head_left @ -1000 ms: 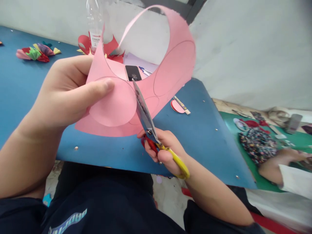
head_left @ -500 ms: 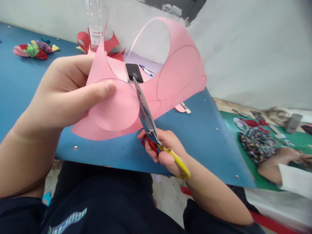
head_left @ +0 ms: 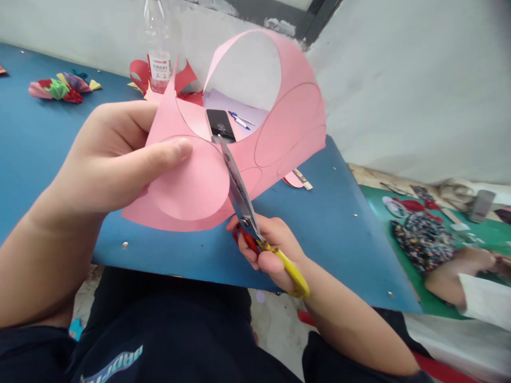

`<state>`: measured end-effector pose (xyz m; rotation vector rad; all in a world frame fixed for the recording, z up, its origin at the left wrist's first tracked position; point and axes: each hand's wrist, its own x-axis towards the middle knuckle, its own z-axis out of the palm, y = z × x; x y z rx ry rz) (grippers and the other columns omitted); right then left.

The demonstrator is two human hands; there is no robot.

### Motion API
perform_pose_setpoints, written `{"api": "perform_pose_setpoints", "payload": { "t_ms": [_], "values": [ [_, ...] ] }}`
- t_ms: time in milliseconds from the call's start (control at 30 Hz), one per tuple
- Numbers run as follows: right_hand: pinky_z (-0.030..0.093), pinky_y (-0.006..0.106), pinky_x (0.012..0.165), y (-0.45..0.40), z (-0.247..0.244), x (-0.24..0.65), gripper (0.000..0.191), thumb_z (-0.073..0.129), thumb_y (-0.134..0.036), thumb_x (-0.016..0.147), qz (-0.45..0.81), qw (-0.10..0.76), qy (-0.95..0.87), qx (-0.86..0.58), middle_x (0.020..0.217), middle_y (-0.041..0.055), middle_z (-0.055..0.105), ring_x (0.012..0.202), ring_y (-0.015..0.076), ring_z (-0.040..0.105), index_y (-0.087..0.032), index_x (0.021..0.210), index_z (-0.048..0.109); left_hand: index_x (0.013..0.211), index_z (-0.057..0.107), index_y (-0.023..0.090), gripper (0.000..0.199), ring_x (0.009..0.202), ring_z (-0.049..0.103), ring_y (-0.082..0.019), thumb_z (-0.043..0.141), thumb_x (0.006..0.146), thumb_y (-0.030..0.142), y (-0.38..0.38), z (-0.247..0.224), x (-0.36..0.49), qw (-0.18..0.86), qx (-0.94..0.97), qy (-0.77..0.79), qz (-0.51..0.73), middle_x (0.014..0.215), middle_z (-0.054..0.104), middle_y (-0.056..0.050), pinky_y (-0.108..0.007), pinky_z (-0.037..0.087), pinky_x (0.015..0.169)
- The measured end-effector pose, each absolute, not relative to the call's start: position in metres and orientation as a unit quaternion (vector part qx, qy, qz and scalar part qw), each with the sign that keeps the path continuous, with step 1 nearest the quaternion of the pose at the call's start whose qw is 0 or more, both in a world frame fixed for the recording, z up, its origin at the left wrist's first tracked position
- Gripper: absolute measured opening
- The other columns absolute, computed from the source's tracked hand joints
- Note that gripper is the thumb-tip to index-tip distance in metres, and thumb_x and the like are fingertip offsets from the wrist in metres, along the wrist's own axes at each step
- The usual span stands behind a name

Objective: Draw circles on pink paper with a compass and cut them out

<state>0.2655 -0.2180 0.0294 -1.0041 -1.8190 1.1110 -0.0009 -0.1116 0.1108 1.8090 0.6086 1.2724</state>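
A pink paper sheet point(head_left: 291, 122) with drawn circles and a large round cut-out is held up over the blue table. My left hand point(head_left: 120, 154) pinches its left part, thumb on a partly cut disc point(head_left: 191, 181). My right hand point(head_left: 271, 247) is closed round the red and yellow handles of the scissors point(head_left: 239, 194). Their blades point up and away, at the right edge of the disc, with the tips slightly apart. Through the cut-out a black phone point(head_left: 221, 125) and a blue-white compass or pen point(head_left: 240, 121) show beyond the sheet.
On the blue table point(head_left: 339, 234) stand a plastic bottle point(head_left: 159, 66) and red paper scraps point(head_left: 139, 72). Colourful folded paper point(head_left: 64, 88) lies at the left. A glue stick or marker point(head_left: 302, 179) lies behind the sheet. Another person's arm point(head_left: 451, 276) rests at a green table point(head_left: 371, 199) on the right.
The scissors' tips have come slightly down in view, and the pink sheet's right end has shifted left a little. Both hands keep their hold.
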Motion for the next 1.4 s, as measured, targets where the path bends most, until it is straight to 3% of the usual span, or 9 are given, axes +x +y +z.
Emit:
{"api": "perform_pose_setpoints", "payload": {
  "t_ms": [100,267,467,633,867,1100,1400],
  "values": [
    [0.05,0.025,0.053,-0.2177,0.0293,0.2666,0.08,0.045,-0.091,0.092,0.429,0.378,-0.722,-0.389,0.059,-0.0075,0.053,0.045,0.0097,0.049,-0.018,0.115,0.067,0.086,0.08,0.011,0.039,0.075,0.08,-0.028,0.092,0.082,0.048,-0.1101,0.1107,-0.0022,0.426,0.708,0.26,0.5,0.074,0.064,-0.001,-0.042,0.069,0.061],
    [0.046,0.023,0.05,-0.2167,0.0251,0.2697,0.073,0.053,-0.086,0.095,0.442,0.393,-0.716,-0.371,0.059,-0.0076,0.053,0.045,0.0092,0.048,-0.018,0.118,0.068,0.079,0.077,0.009,0.033,0.061,0.072,-0.016,0.088,0.087,0.04,-0.1089,0.1116,-0.0052,0.388,0.733,0.254,0.498,0.066,0.053,0.002,-0.021,0.057,0.047],
    [0.04,0.02,0.043,-0.2171,0.0207,0.2693,0.064,0.088,-0.07,0.078,0.541,0.434,-0.623,-0.362,0.061,-0.0055,0.058,0.047,0.0093,0.047,-0.019,0.114,0.076,0.087,0.08,0.008,0.015,0.056,0.056,-0.004,0.083,0.089,0.023,-0.1106,0.1166,-0.0057,0.404,0.744,0.23,0.48,0.071,0.059,0.002,-0.009,0.039,0.041],
    [0.042,0.019,0.043,-0.2156,0.0209,0.2713,0.06,0.089,-0.064,0.08,0.558,0.43,-0.621,-0.343,0.061,-0.006,0.057,0.047,0.0084,0.046,-0.019,0.116,0.076,0.09,0.083,0.01,0.015,0.059,0.056,-0.006,0.087,0.086,0.024,-0.1101,0.1169,-0.004,0.42,0.739,0.215,0.481,0.07,0.062,0.0,-0.011,0.042,0.04],
    [0.042,0.019,0.044,-0.2167,0.022,0.2691,0.065,0.091,-0.07,0.074,0.548,0.435,-0.616,-0.362,0.06,-0.0064,0.057,0.048,0.0085,0.046,-0.019,0.112,0.077,0.087,0.079,0.009,0.021,0.05,0.053,-0.002,0.082,0.091,0.029,-0.1111,0.1179,-0.0065,0.382,0.751,0.247,0.479,0.068,0.056,0.004,-0.011,0.038,0.041],
    [0.041,0.02,0.043,-0.2174,0.0228,0.2676,0.063,0.09,-0.069,0.075,0.536,0.436,-0.615,-0.381,0.057,-0.0061,0.056,0.047,0.0095,0.045,-0.018,0.11,0.077,0.078,0.072,0.003,0.037,0.046,0.048,0.001,0.077,0.093,0.037,-0.1046,0.1159,-0.0074,0.319,0.778,0.24,0.486,0.063,0.052,0.006,-0.012,0.038,0.048],
    [0.042,0.02,0.043,-0.2175,0.0216,0.2708,0.061,0.091,-0.065,0.075,0.545,0.434,-0.612,-0.376,0.058,-0.0058,0.056,0.047,0.0095,0.045,-0.019,0.112,0.078,0.074,0.07,0.008,0.028,0.049,0.043,0.0,0.078,0.092,0.028,-0.1077,0.1183,-0.0053,0.35,0.763,0.222,0.496,0.06,0.05,0.005,-0.012,0.034,0.043]
  ]
}}
